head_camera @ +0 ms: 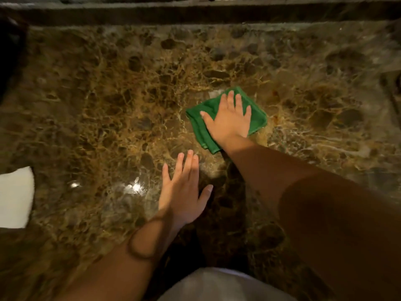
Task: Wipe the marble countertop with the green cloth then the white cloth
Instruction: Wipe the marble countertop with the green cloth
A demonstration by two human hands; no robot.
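A folded green cloth (198,124) lies flat on the brown veined marble countertop (112,88), a little right of centre. My right hand (230,120) presses down on it with fingers straight and spread, covering most of its middle. My left hand (184,192) rests flat on the bare marble nearer to me, fingers straight, holding nothing. A white cloth (16,196) lies at the left edge of the view, partly cut off.
A raised dark ledge (195,11) runs along the far side of the countertop. Something dark (8,53) stands at the far left. A curved edge, perhaps a basin (393,88), shows at the far right. My light clothing (217,285) fills the bottom centre.
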